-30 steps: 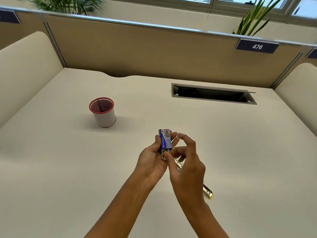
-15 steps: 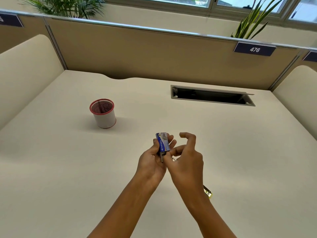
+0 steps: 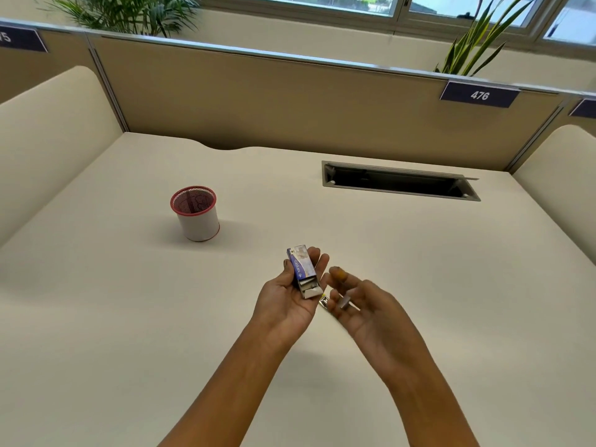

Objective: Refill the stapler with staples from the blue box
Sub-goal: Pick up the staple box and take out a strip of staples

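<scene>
The refill is, I judge, only at its early part: the blue box (image 3: 301,265) is open, with its inner drawer pushed out at the lower end so that a white and silver content shows, but nothing is loaded in the stapler (image 3: 324,301) yet. The box lies in my left hand (image 3: 287,295), a little below the centre of the frame; the fingers (image 3: 317,258) behind it are almost straight and the thumb presses on the left side of it, so it is a loose cradle more than a tight hold. My right hand (image 3: 364,309) is just to the right of the box, apart from it, and it is blurred. Its fingers are half open and curved, and between them I see a small grey piece (image 3: 344,301) which is probably a strip of staples, but I cannot tell for sure. Of the stapler only a small metal and yellow end shows, between my two hands, on the bench (image 3: 451,285); whether it is already opened I cannot tell. What is left: to put the strip in the stapler and close it and the box.
</scene>
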### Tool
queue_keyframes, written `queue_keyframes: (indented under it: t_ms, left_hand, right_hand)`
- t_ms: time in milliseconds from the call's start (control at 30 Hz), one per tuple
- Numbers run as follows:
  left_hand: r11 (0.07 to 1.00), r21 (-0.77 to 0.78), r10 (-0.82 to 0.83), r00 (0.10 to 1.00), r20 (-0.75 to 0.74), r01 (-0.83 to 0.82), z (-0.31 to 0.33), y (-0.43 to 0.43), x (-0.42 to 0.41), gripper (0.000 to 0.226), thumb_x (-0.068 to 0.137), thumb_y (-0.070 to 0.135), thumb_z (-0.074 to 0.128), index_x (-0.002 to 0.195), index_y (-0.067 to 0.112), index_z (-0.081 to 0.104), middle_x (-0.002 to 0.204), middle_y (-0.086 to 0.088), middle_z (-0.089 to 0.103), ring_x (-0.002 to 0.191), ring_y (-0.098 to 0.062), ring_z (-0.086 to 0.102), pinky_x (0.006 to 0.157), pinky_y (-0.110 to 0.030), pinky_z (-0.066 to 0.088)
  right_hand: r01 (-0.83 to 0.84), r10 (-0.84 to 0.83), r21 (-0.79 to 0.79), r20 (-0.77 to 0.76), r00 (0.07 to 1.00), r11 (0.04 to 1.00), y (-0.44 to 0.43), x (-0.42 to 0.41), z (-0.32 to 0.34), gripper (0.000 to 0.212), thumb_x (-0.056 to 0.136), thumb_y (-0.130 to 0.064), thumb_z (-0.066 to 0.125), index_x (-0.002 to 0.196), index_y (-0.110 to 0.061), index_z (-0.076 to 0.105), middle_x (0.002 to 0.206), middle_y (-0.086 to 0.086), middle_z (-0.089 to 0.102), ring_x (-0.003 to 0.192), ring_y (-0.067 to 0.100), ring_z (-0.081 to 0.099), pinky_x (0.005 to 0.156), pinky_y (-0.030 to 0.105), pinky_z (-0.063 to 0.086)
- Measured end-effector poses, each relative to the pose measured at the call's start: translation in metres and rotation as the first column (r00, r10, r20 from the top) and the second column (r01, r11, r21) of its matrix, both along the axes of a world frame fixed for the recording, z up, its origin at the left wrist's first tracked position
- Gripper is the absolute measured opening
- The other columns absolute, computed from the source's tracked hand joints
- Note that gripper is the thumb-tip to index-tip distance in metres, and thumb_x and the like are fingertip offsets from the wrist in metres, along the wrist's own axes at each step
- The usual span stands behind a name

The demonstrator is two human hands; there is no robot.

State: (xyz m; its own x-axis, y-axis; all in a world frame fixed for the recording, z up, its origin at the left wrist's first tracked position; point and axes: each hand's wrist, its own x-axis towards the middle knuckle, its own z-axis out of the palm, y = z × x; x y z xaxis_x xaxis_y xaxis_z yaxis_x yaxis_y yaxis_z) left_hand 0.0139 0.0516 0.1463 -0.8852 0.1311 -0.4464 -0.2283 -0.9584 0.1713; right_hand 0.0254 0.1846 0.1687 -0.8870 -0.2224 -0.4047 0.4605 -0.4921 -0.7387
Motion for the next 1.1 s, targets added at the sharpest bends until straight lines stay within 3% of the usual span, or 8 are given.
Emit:
queue_keyframes:
  t_ms: [100, 167, 233, 367, 533, 700, 900, 1100]
  left_hand:
    - [0.999, -0.038, -0.037, 0.999, 0.015, 0.037, 0.000, -0.001, 0.000, 0.036, 0.102, 0.023, 0.031, 0.116, 0.001, 0.056, 0.107, -0.014, 0.067, 0.111, -0.031, 0.058, 0.103, -0.040, 0.041]
    - [0.995, -0.070, -0.071, 0.997, 0.030, 0.073, 0.000, -0.002, 0.001, 0.035, 0.102, 0.023, 0.032, 0.115, 0.001, 0.057, 0.106, -0.013, 0.068, 0.106, -0.030, 0.061, 0.089, -0.036, 0.052]
    - [0.991, -0.092, -0.097, 0.995, 0.039, 0.100, 0.000, -0.003, 0.002, 0.035, 0.102, 0.023, 0.033, 0.117, 0.002, 0.057, 0.106, -0.012, 0.069, 0.103, -0.029, 0.063, 0.085, -0.034, 0.053]
    - [0.979, -0.140, -0.145, 0.989, 0.041, 0.149, 0.000, -0.002, 0.002, 0.036, 0.102, 0.023, 0.032, 0.116, 0.003, 0.059, 0.107, -0.012, 0.070, 0.109, -0.030, 0.061, 0.104, -0.039, 0.039]
    - [0.962, -0.188, -0.194, 0.980, 0.035, 0.197, -0.002, 0.000, 0.005, 0.037, 0.101, 0.023, 0.035, 0.109, -0.002, 0.062, 0.099, -0.015, 0.074, 0.108, -0.029, 0.062, 0.090, -0.037, 0.051]
    - [0.948, -0.213, -0.233, 0.972, 0.038, 0.236, -0.002, -0.001, 0.006, 0.041, 0.101, 0.024, 0.037, 0.125, -0.005, 0.054, 0.108, -0.017, 0.068, 0.094, -0.024, 0.067, 0.079, -0.029, 0.057]
    - [0.943, -0.251, -0.214, 0.976, 0.036, 0.216, -0.005, 0.000, 0.004, 0.037, 0.100, 0.023, 0.038, 0.120, -0.003, 0.056, 0.117, -0.016, 0.068, 0.091, -0.021, 0.070, 0.083, -0.027, 0.056]
    - [0.946, -0.244, -0.208, 0.977, 0.043, 0.213, -0.009, 0.000, 0.002, 0.030, 0.098, 0.021, 0.044, 0.101, -0.003, 0.063, 0.085, -0.018, 0.075, 0.073, -0.024, 0.074, 0.060, -0.023, 0.059]
  right_hand:
    - [0.050, 0.010, 0.255, -0.228, 0.974, 0.966, -0.003, 0.007, -0.007, 0.016, 0.088, -0.012, 0.062, 0.087, -0.010, 0.078, 0.074, -0.003, 0.065, 0.062, 0.009, 0.045, 0.060, 0.021, 0.041]
    - [0.400, 0.155, 0.659, -0.618, 0.771, 0.637, -0.003, 0.013, -0.017, 0.006, 0.083, -0.019, 0.074, 0.086, -0.022, 0.079, 0.073, -0.006, 0.061, 0.062, 0.007, 0.047, 0.060, 0.014, 0.035]
    - [0.697, 0.398, 0.624, -0.775, 0.492, 0.353, -0.002, 0.017, -0.026, 0.012, 0.078, -0.015, 0.079, 0.090, -0.017, 0.079, 0.076, -0.001, 0.056, 0.062, 0.010, 0.047, 0.059, 0.010, 0.033]
    - [0.826, 0.601, 0.512, -0.745, 0.289, 0.237, 0.001, 0.019, -0.039, 0.019, 0.079, -0.004, 0.075, 0.097, -0.007, 0.078, 0.075, 0.009, 0.062, 0.065, 0.016, 0.049, 0.058, 0.021, 0.040]
    - [0.847, 0.625, 0.477, -0.742, 0.243, 0.237, 0.000, 0.013, -0.047, 0.012, 0.083, -0.001, 0.070, 0.092, -0.003, 0.078, 0.082, 0.011, 0.068, 0.072, 0.018, 0.054, 0.067, 0.019, 0.040]
    - [0.820, 0.609, 0.505, -0.749, 0.262, 0.269, -0.003, 0.004, -0.046, 0.019, 0.073, 0.006, 0.081, 0.090, -0.001, 0.076, 0.085, 0.015, 0.068, 0.071, 0.028, 0.065, 0.061, 0.036, 0.056]
    - [0.811, 0.593, 0.537, -0.739, 0.320, 0.232, -0.006, 0.000, -0.040, 0.011, 0.079, -0.005, 0.078, 0.089, -0.004, 0.075, 0.083, 0.011, 0.067, 0.052, 0.022, 0.059, 0.040, 0.031, 0.050]
    - [0.739, 0.676, 0.652, -0.622, 0.395, 0.167, -0.001, -0.012, -0.031, 0.055, 0.085, -0.024, 0.072, 0.135, -0.021, 0.049, 0.119, -0.002, 0.065, 0.043, 0.017, 0.050, 0.035, 0.024, 0.045]
